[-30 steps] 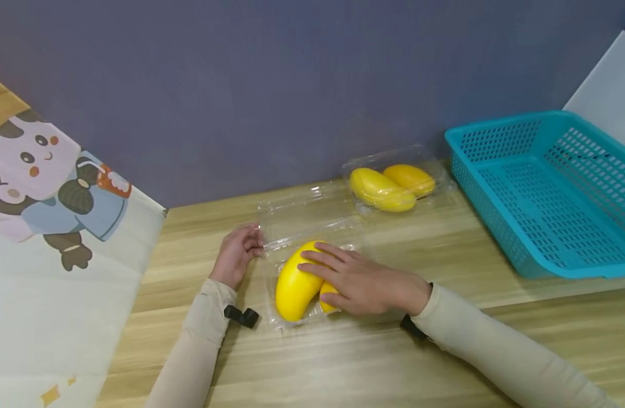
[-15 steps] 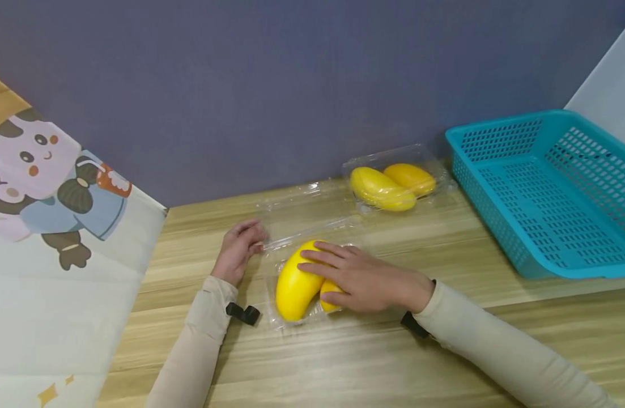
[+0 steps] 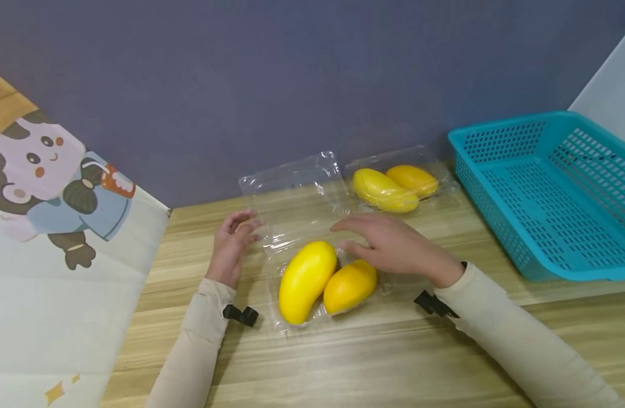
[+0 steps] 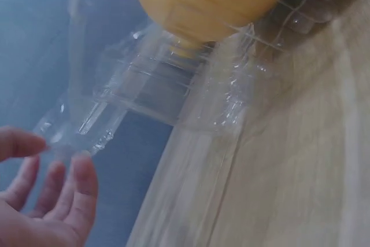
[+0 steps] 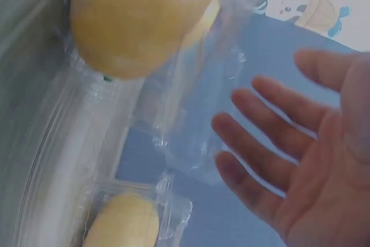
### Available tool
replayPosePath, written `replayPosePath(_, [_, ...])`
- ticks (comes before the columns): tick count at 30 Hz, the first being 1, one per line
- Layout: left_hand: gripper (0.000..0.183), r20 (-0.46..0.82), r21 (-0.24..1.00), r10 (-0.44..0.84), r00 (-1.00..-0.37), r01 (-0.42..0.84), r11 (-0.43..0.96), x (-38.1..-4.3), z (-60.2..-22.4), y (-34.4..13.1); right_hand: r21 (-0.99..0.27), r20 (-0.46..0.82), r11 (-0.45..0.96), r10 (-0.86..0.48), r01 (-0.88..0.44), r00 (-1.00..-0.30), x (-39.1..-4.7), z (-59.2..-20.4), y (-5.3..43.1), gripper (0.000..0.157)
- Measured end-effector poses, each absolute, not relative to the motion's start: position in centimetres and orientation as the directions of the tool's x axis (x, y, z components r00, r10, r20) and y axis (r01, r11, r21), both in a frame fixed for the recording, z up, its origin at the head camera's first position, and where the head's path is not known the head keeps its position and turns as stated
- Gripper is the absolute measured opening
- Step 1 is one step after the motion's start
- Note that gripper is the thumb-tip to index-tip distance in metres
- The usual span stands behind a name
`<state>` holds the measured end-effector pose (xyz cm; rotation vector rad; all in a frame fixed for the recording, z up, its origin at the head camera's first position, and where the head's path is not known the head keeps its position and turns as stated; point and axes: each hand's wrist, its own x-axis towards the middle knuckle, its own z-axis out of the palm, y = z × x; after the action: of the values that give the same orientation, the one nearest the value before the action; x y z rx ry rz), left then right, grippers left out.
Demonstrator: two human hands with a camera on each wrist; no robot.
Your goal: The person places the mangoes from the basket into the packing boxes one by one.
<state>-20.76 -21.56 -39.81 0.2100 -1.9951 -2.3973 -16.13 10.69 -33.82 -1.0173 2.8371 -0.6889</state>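
Two yellow mangoes, a long one point(image 3: 307, 282) and a smaller one point(image 3: 350, 286), lie side by side in the base of a clear plastic clamshell box point(image 3: 279, 326). Its hinged lid point(image 3: 297, 195) stands tilted up at the back. My left hand point(image 3: 230, 243) is at the lid's left edge, fingertips touching the thin plastic; in the left wrist view thumb and fingers stay apart around a lid corner. My right hand point(image 3: 388, 241) hovers over the box's right rear side, above the smaller mango. In the right wrist view its fingers point(image 5: 260, 148) are spread and hold nothing.
A second clear clamshell box point(image 3: 442, 181) with two mangoes point(image 3: 383, 190) stands behind, near the dark wall point(image 3: 292, 85). To the right is a turquoise basket point(image 3: 526, 266). A cartoon-printed panel point(image 3: 62, 294) borders the wooden table point(image 3: 312, 368) on the left.
My right hand has lifted off the mangoes and moved right and back, uncovering the smaller one. The lid has risen from lying back to a tilted stance. My left hand has shifted slightly.
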Motion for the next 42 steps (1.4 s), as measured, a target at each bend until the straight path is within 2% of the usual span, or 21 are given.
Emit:
replayPosePath(7, [0.031,0.089,0.96,-0.068,-0.994,0.104,-0.259,-19.6,-39.4,-21.8,-0.551,0.175,0.688,-0.458,-0.472,-0.872,-17.3,-33.5,11.4,0.042])
replayPosePath(14, [0.021,0.197,0.947,-0.101,-0.975,0.216,-0.238,-19.0,-38.6,-21.1,-0.644,0.246,0.638,-0.349,-0.421,-0.904,-17.8,-33.4,12.0,0.043])
replayPosePath(19, [0.023,0.259,0.943,-0.07,-0.963,0.267,-0.196,-18.1,-37.2,-20.9,-0.678,0.337,0.589,-0.283,-0.44,-0.898,-18.1,-33.2,12.3,0.047])
replayPosePath(27, [0.026,0.376,0.917,0.011,-0.926,0.371,-0.147,-16.3,-35.1,-20.8,-0.693,0.387,0.554,-0.254,-0.462,-0.886,-17.9,-32.8,12.5,0.054])
replayPosePath(37, [0.021,0.459,0.885,0.069,-0.885,0.463,0.042,-14.8,-33.9,-21.0,-0.63,0.545,0.532,-0.217,-0.566,-0.81,-17.3,-32.6,12.4,0.032])
replayPosePath(42, [0.025,0.545,0.818,0.127,-0.829,0.559,0.135,-14.3,-33.7,-20.9,-0.575,0.574,0.566,-0.236,-0.591,-0.784,-17.0,-32.4,12.5,0.024])
